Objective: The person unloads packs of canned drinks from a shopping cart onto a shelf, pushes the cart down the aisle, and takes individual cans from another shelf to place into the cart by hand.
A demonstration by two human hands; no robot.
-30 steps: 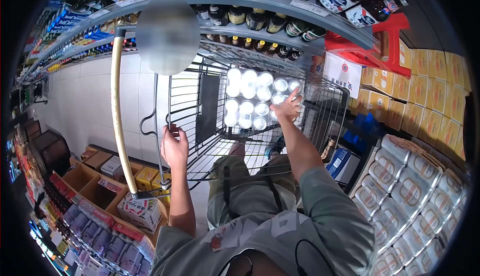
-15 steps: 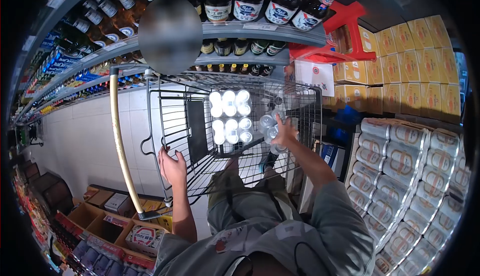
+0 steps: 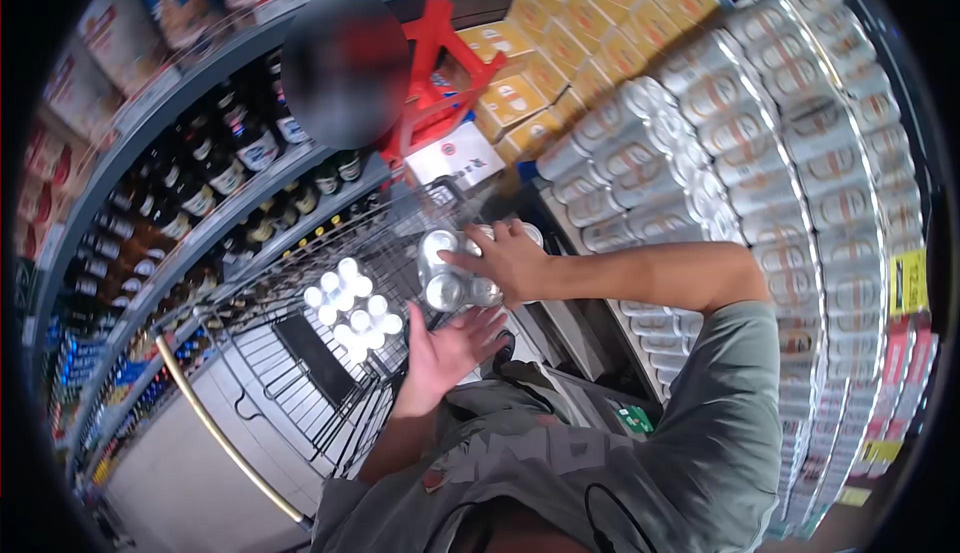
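Observation:
My right hand [image 3: 508, 263] grips a wrapped pack of silvery cans [image 3: 443, 271] from above, its fingers spread over the top and side. The pack is tilted, with round can ends facing up, above the right end of a wire shopping cart [image 3: 322, 431]. My left hand [image 3: 448, 348] is open just below the pack, palm up and fingers stretched out; whether its fingertips touch the pack I cannot tell. Inside the cart, two groups of bright can tops [image 3: 345, 291] stand side by side.
Stacked packs of cans [image 3: 715, 123] rise close on the right, with yellow boxes [image 3: 600, 23] behind. A red stand [image 3: 425, 83] and white sign [image 3: 455, 158] are at the cart's far end. Bottle shelves [image 3: 200, 163] run along the left, beyond the cart's handle [image 3: 215, 436].
My view has turned right toward the stacked cans. My right hand has lifted the pack from the cart's right end. My left hand has left the cart's side and come beneath the pack.

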